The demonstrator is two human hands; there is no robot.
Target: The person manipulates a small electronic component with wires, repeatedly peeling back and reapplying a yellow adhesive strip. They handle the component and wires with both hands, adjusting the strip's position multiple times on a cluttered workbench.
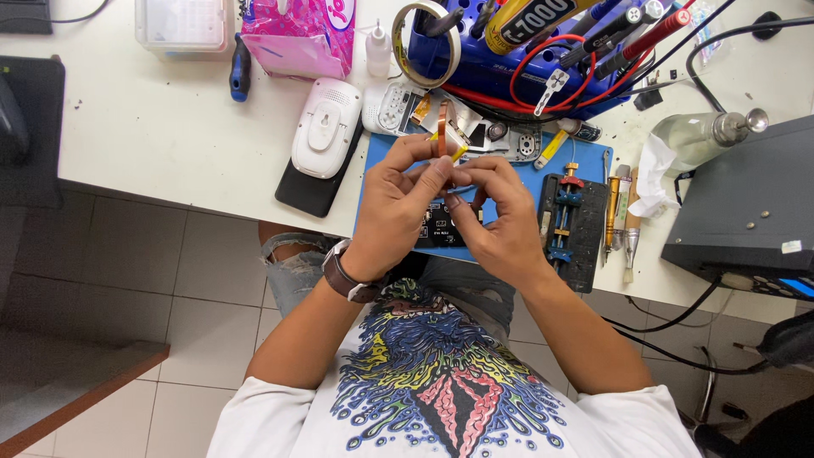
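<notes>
A small flat part with a thin orange flex strip (442, 127) standing up from it and a yellow edge is held above the blue work mat (593, 157), between both hands, just in front of the person's chest at the near edge of the white table (153, 136). The left hand (397, 203) pinches it from the side, thumb and forefinger pressed together on the strip's base; the right hand (500, 216) closes in from the other side, its fingertips (462, 178) touching the same part, though exactly how much of it they grip cannot be told, as the fingers cover it. The likeliest trouble, as I judge it, is that the strip creases or tears if the two hands pull or twist against each other, since so thin a ribbon looks frail. A slip of either pinch could drop the part onto the dark circuit board (437, 225) lying on the mat under the hands, or off the table edge to the tiled floor (195, 271). The clutter is near: a black and blue clamp jig (570, 225) just right of the hands, an opened handset shell (500, 136) behind them, a white device on a black pad (325, 127) to the left, and red wires (543, 80) trailing from the blue tool holder (475, 59). An elbow swing could, I think, knock the glass bottle (704, 136) or the metal-handled tools (621, 216) beside the jig
</notes>
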